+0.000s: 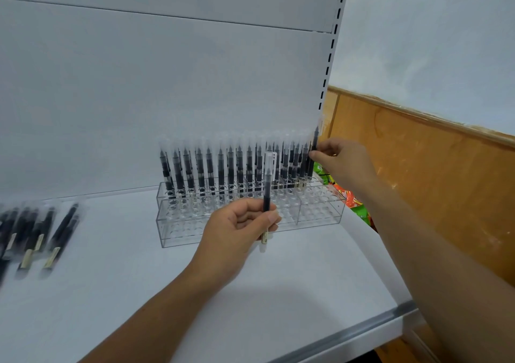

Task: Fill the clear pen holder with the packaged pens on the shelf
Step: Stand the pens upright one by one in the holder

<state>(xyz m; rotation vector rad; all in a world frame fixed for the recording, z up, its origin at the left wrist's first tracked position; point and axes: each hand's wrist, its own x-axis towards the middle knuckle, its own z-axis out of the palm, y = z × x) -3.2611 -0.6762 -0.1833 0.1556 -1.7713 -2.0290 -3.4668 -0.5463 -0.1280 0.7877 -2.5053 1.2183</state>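
Left hand point(239, 223) grips one pen point(267, 184); right hand point(342, 159) pinches second pen point(315, 139) over part-filled holder point(320, 215).

Left hand point(239, 223) pinches a pen point(267, 189), right hand point(342, 162) another, by the holder point(320, 212).

Even soft light; left edge blurred, perhaps motion.

text: none legible | pen labels point(52, 261): blurred | snack packet point(351, 199): print unreadable
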